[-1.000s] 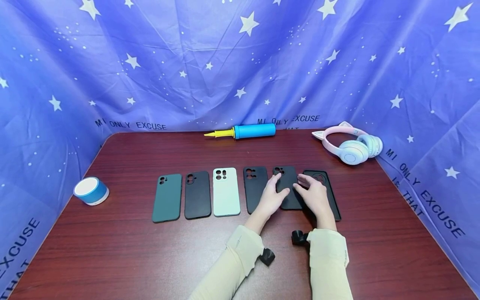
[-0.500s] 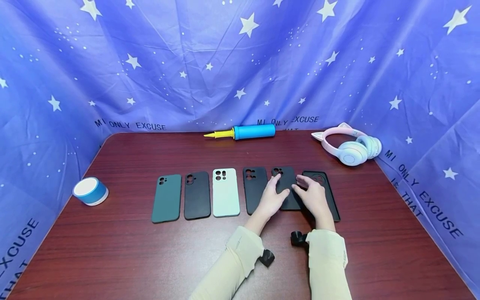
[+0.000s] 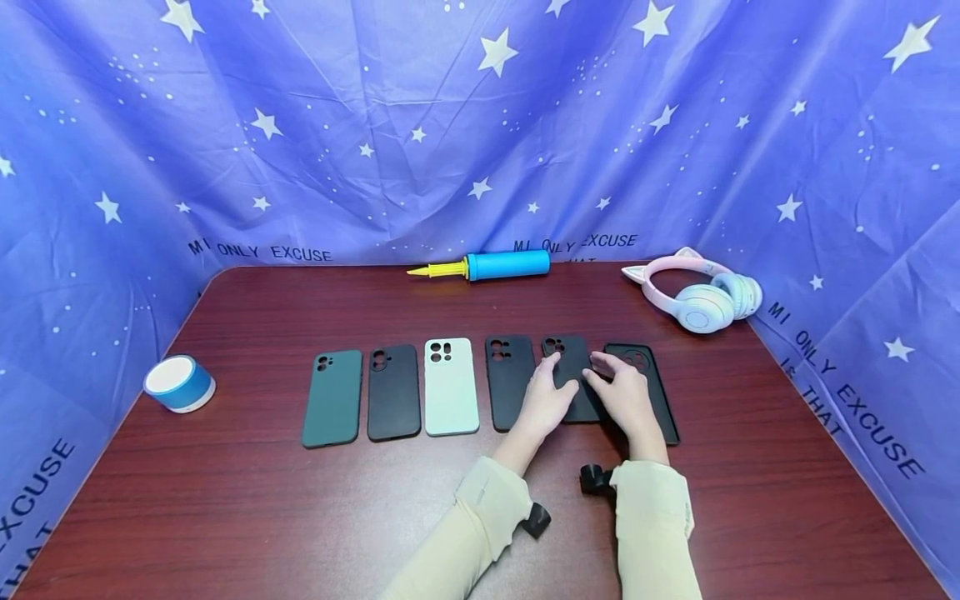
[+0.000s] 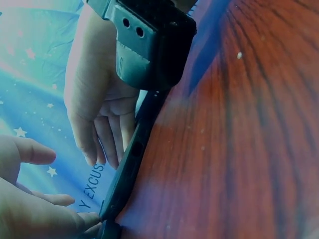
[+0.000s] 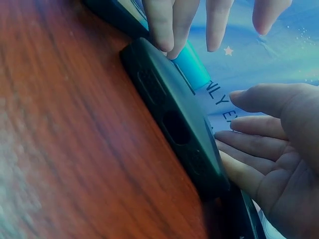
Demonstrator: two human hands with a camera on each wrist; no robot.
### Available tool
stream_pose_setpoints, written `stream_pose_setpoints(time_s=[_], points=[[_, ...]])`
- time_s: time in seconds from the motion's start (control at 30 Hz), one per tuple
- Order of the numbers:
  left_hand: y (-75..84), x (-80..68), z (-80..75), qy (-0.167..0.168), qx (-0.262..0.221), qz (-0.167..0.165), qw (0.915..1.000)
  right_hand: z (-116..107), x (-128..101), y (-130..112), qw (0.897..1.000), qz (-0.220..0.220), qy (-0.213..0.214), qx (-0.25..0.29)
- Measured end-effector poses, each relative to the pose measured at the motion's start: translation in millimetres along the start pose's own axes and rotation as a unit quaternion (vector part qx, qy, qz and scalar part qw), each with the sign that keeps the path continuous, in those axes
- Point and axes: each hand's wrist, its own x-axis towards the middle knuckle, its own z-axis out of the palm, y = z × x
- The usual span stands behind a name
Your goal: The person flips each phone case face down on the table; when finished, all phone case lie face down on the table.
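Note:
In the head view, several phone cases lie in a row on the table. My left hand (image 3: 543, 402) and right hand (image 3: 626, 402) flank the fifth one, a black phone case (image 3: 572, 352) with its camera cutouts at the top left. Left fingertips overlap its left edge; in the right wrist view they reach right to the edge of the case (image 5: 187, 119), near its charging-port opening. My right hand, palm inward and fingers extended, is at its right side, over part of a black case (image 3: 663, 412) lying inside up. Another black case (image 3: 508, 392) lies left of my left hand.
Further left lie a pale green case (image 3: 452, 387), a black case (image 3: 394, 396) and a dark green case (image 3: 332, 400). A blue-and-white cylinder (image 3: 180, 385) stands at far left. A blue-and-yellow hand pump (image 3: 506, 265) and cat-ear headphones (image 3: 701, 308) are at the back.
The head view has shifted very slightly. Both hands stay at the fifth phone case, the right one perhaps a touch further left; the cases keep their row.

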Motion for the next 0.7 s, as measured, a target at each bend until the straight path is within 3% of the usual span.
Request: stream_pose_setpoints(time_s=[0.2, 0.4, 0.7], points=[[2.5, 0.2, -2.5, 0.003, 0.002, -0.002, 1.0000, -2.8, -0.8, 3.2, 1.000, 0.005, 0.014, 0.021], [2.8, -0.5, -2.9, 0.021, -0.014, 0.020, 0.9995, -13.2, -2.5, 12.6, 0.996, 0.010, 0.073, 0.057], [10.6, -0.8, 21.1, -0.018, -0.008, 0.042, 0.9989, -32.8, -7.4, 28.5, 0.991, 0.050, 0.112, 0.056]])
